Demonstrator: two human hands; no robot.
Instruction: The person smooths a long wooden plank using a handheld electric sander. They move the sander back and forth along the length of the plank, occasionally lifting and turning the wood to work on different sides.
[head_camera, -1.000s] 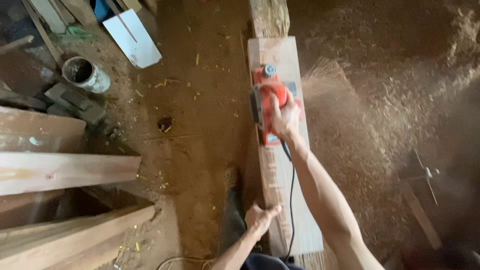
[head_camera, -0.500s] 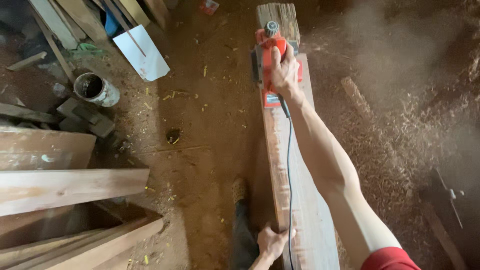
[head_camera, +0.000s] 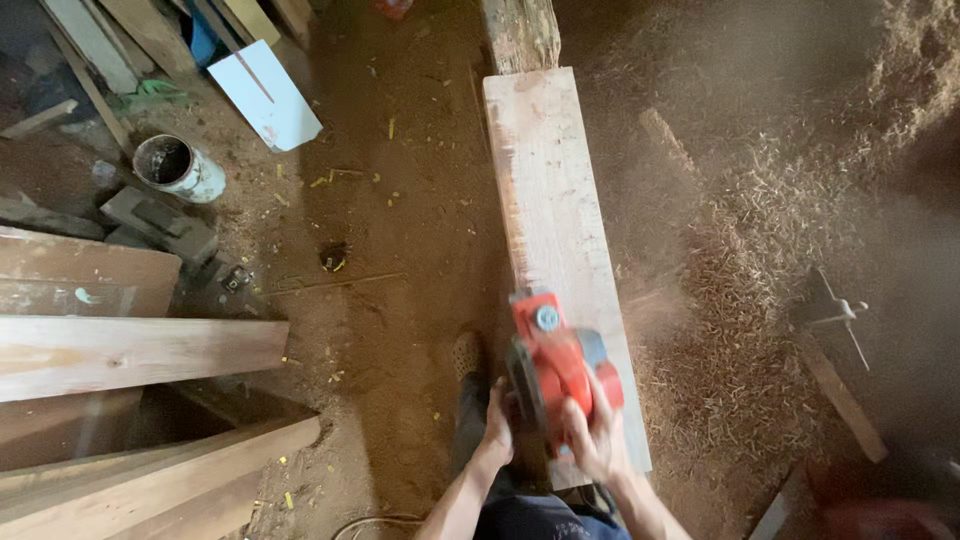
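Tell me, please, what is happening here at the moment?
A person is running a red electric planer along a long wooden plank. The right hand grips the planer's handle, and the left hand rests against the planer's left side near the plank's near end. Wood shavings cover the ground to the right; boards and a tin can lie left.

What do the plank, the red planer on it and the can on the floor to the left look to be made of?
Plank: bare pale wood, matt, with visible grain and a rough left edge. Planer: seemingly red moulded plastic, slightly glossy, with a bluish round knob; the right hand grips it and the left hand rests at its side. Can: probably metal, whitish outside, dark inside; too small to be sure.
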